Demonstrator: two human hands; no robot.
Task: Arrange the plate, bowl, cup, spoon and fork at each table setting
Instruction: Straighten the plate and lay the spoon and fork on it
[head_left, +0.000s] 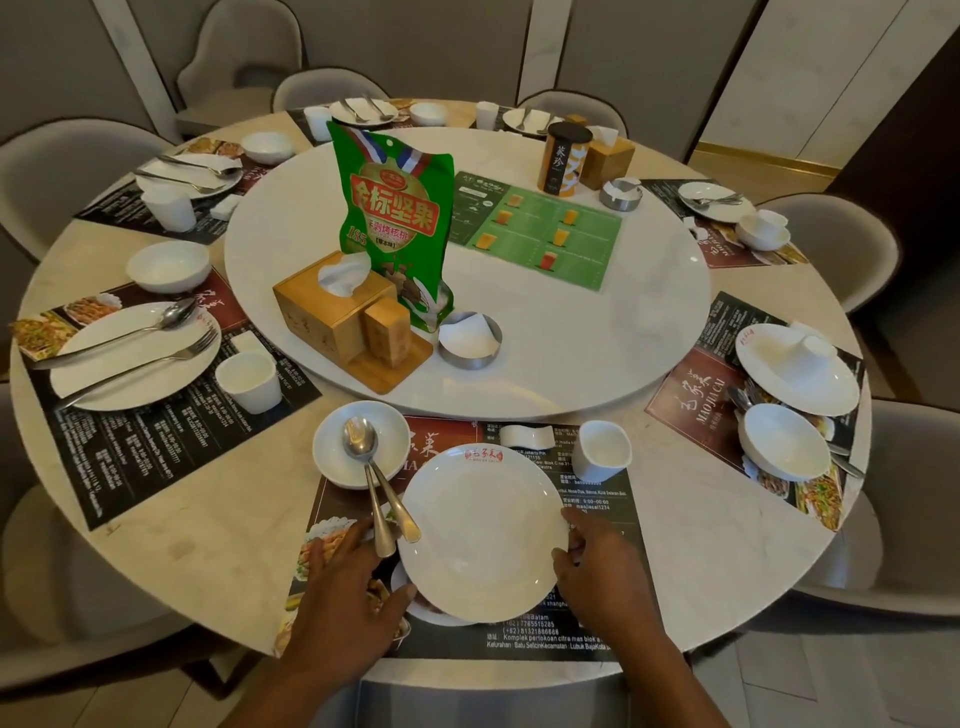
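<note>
I hold the plate (480, 530) by its rim with both hands; my left hand (345, 597) has its thumb on the near-left edge and fingers spread beside it, my right hand (597, 571) pinches the right edge with curled fingers; both forearms come up from the table's near edge, angled inward. The plate sits tilted over the placemat (587, 519), its near side seeming to overlap a second white rim beneath; the bowl (358, 441) lies just beyond-left, with the spoon (363, 457) and another handle, probably the fork (397, 512), resting in it, their handle ends touching the plate's left edge; the cup (602, 449) stands apart beyond-right; bare tabletop (208, 519) lies open to either side; the turntable (597, 338) rim runs close behind.
</note>
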